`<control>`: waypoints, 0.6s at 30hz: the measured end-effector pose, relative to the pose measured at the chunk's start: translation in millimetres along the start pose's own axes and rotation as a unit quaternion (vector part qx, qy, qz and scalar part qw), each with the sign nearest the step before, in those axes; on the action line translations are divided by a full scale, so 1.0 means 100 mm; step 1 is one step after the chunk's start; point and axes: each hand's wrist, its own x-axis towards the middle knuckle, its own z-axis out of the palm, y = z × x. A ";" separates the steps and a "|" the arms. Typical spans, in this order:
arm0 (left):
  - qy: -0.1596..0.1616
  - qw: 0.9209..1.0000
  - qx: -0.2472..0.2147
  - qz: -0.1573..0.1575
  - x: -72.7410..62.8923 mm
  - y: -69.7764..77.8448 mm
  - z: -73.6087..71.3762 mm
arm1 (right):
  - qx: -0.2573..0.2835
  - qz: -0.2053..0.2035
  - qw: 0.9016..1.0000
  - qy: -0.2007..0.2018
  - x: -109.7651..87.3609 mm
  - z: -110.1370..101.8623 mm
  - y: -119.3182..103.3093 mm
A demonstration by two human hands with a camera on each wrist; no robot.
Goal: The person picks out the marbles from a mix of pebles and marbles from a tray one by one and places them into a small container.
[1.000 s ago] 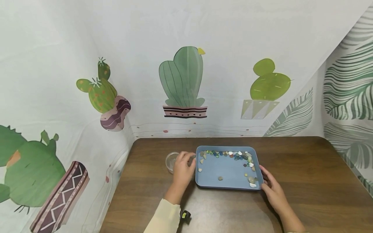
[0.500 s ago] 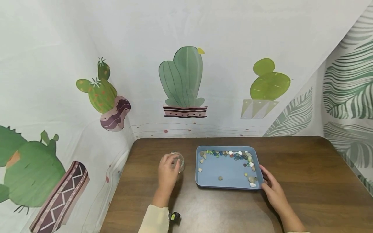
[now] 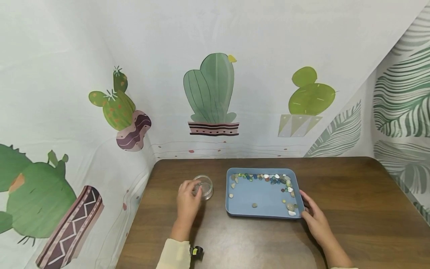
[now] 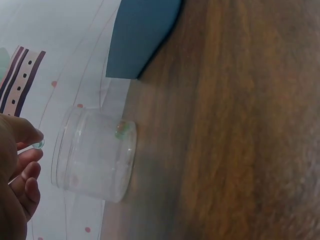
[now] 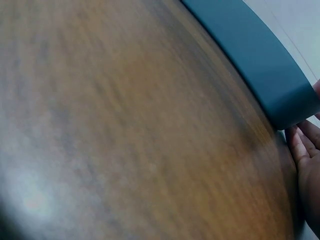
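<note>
My left hand [image 3: 189, 200] pinches a small clear greenish glass bead [image 4: 38, 144] between thumb and fingertip. That hand is beside the mouth of a clear round jar [image 3: 207, 188], which stands upright on the table left of the tray. A small green and orange piece [image 4: 121, 130] lies at the bottom of the jar in the left wrist view. My right hand [image 3: 315, 216] holds the near right corner of the blue tray [image 3: 262, 216], with its fingers along the side and its thumb at the front. Part of its fingers is hidden by the tray.
Pebbles and glass beads line the tray's back and right side, such as a white stone [image 3: 292, 213]. A lone brown pebble [image 3: 254, 205] lies toward the front. The brown wooden table [image 3: 362, 194] meets a cloth backdrop [image 3: 262, 93] printed with cacti.
My left hand has moved left from the tray's left edge, across the jar, to the jar's left side. My right hand and the tray stay in place.
</note>
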 end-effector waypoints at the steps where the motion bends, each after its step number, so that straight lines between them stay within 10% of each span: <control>1: 0.003 1.000 0.000 0.001 0.00 -0.01 0.00 | 0.000 -0.001 1.000 0.000 0.00 0.00 0.00; 18: 0.015 0.998 -0.036 -0.044 -0.03 0.02 -0.04 | -0.004 -0.012 1.000 0.005 -0.01 0.00 0.02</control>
